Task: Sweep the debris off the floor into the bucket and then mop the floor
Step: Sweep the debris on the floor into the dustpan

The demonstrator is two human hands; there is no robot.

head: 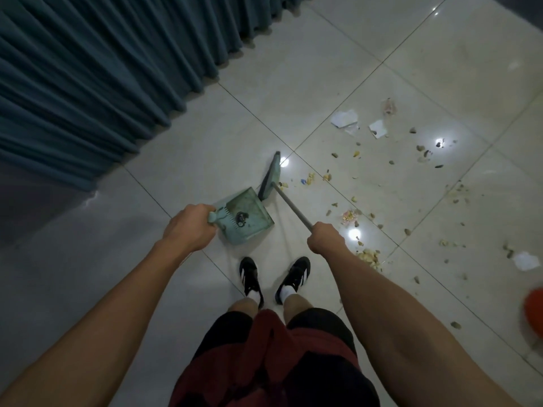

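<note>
Just beyond the curled fingers of the left hand (188, 227), which grip its handle, the green dustpan (249, 214) hangs or rests low over the pale tiles, with a little dark rubbish already in it. The right hand (324, 239) is clenched round the broom (271, 179) shaft, and the head stands past those fingers, just beside the pan's mouth. Sweeping looks barely begun: the debris (364, 212) (crumbs, husks, torn paper scraps (343, 118)) lies scattered to the right of the right-hand fingers, well apart from the pan. An orange shape (534, 312) at the right edge may be the bucket; I cannot tell. Next, I judge, the broom must reach out rightward and draw the litter back toward the pan.
</note>
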